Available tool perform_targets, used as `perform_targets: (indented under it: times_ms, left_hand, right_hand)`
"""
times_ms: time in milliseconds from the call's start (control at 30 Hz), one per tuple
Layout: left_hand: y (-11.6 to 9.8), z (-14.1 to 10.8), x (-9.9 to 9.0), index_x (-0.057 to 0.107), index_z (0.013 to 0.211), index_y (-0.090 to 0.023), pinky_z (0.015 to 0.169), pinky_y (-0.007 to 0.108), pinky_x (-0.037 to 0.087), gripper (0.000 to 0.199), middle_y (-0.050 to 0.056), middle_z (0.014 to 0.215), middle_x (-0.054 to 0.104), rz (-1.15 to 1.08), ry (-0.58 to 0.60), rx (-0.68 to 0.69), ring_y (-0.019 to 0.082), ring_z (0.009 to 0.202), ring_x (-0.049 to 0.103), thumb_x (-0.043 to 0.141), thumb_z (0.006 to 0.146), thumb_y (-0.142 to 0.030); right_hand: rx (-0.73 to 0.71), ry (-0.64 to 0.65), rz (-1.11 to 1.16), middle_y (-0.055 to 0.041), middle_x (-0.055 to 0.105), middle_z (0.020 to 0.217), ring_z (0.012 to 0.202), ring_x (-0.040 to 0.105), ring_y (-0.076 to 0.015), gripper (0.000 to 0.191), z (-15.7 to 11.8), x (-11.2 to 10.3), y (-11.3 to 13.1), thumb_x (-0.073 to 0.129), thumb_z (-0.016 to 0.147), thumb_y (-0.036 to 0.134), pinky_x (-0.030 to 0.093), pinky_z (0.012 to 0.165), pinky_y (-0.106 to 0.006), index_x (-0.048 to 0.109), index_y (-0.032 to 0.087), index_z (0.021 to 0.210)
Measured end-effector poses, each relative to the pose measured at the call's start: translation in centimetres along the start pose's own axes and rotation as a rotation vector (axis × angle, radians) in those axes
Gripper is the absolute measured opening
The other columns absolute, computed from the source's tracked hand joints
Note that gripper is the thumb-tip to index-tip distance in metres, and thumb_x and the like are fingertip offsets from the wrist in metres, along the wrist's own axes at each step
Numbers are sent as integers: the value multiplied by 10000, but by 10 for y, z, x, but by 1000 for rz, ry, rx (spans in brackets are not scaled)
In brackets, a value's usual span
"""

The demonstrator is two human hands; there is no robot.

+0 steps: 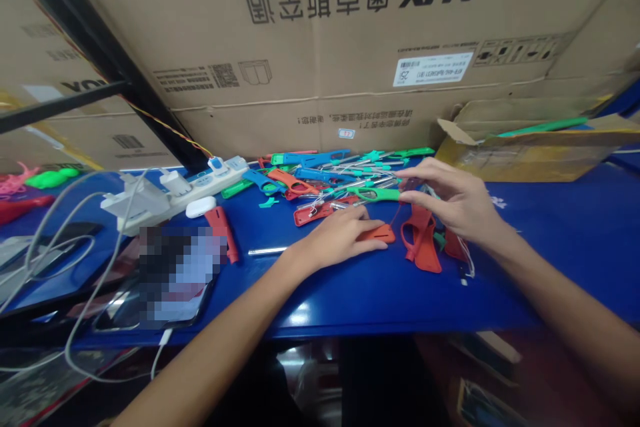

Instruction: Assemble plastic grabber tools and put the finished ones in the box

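Note:
My left hand (337,237) rests low over the table, its thumb and fingers closed around an orange-red plastic handle piece (379,234). Just to its right and higher, my right hand (453,200) pinches a small dark reddish part (411,184) between thumb and fingertips; its kind is unclear. A thin reddish line, perhaps a wire, runs from there down to the handle piece. Below my right hand lie red plastic handle shells (423,243) and a white cable with a dark plug (464,275). A red shell (307,215) with metal parts sits behind my left hand.
Behind my hands is a pile of blue, green and orange plastic handles with metal rods (320,177). A power strip (200,183), white earphone case (201,207), phone (175,280) and metal rod (267,251) lie left. An open cardboard box (530,157) stands right.

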State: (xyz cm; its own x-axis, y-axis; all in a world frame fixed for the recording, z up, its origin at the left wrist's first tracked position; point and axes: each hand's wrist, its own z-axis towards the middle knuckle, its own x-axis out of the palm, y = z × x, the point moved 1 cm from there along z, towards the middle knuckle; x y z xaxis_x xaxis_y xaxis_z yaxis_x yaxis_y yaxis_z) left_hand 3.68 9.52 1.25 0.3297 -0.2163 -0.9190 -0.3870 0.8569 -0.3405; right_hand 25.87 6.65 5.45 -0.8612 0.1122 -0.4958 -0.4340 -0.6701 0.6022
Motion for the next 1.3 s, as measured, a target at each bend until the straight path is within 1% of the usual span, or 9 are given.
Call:
perform_targets:
  times_ms: [67,167,300,433,633,800,1000,1167,1300]
  left_hand:
    - [0,0,0,684,1239,-175,788,289,455,464,77,984,586,4,-5,3,199,893,560,486,1005,-523]
    - [0,0,0,692,1229,-168,788,291,452,458,77,976,584,16,-5,4,200,889,558,497,1002,-515]
    - [0,0,0,697,1215,-165,793,291,453,457,77,972,588,10,1,0,200,893,557,487,1007,-514]
    - [0,0,0,690,1221,-168,801,296,451,450,79,985,591,12,0,9,204,907,558,491,1007,-510]
    - [2,0,2,690,1225,-177,791,304,450,459,76,977,597,-4,-6,5,205,899,555,477,1011,-522]
    - [2,0,2,687,1234,-179,791,304,449,464,75,982,599,-11,-10,10,205,903,555,480,1009,-528]
    - [1,0,1,696,1206,-182,788,304,449,459,72,978,590,-5,-7,4,205,898,560,473,1009,-532]
    - [1,-1,1,684,1235,-193,798,310,458,464,76,995,595,-20,-10,-2,211,914,567,477,1006,-538]
    - [1,0,0,689,1224,-186,797,306,460,464,78,992,594,-15,-6,-2,211,914,567,474,1007,-536]
  right_hand:
    - [-38,4,-77,-26,715,1014,957,665,-199,275,1,-1,0,703,894,305,552,903,-392,730,320,1167]
    - [30,123,-12,-43,707,1181,1117,649,-210,351,-1,-1,2,553,989,306,530,980,-408,637,320,1330]
    - [122,138,92,-34,731,1096,985,699,-202,374,-3,-1,-2,609,962,336,574,882,-371,624,315,1335]
    - [31,28,-105,-39,713,1073,932,681,-208,368,-2,-2,-8,728,876,360,565,872,-384,690,313,1239]
    - [31,130,18,-43,710,1174,1063,673,-200,441,-3,2,-2,491,1022,294,554,935,-405,513,338,1460]
    - [-34,4,-63,-9,714,929,867,668,-186,261,-3,3,2,691,908,309,563,840,-377,731,338,1165]
    - [52,126,33,-31,727,1145,1044,681,-198,418,-1,-1,2,521,1008,298,552,930,-394,565,342,1421]
    - [-37,-20,-50,-7,696,856,805,659,-184,234,0,-4,0,722,880,310,568,781,-368,763,340,1109]
    - [21,114,-30,-35,716,1166,1074,663,-209,413,-1,-4,0,532,1001,298,537,950,-412,579,351,1407]
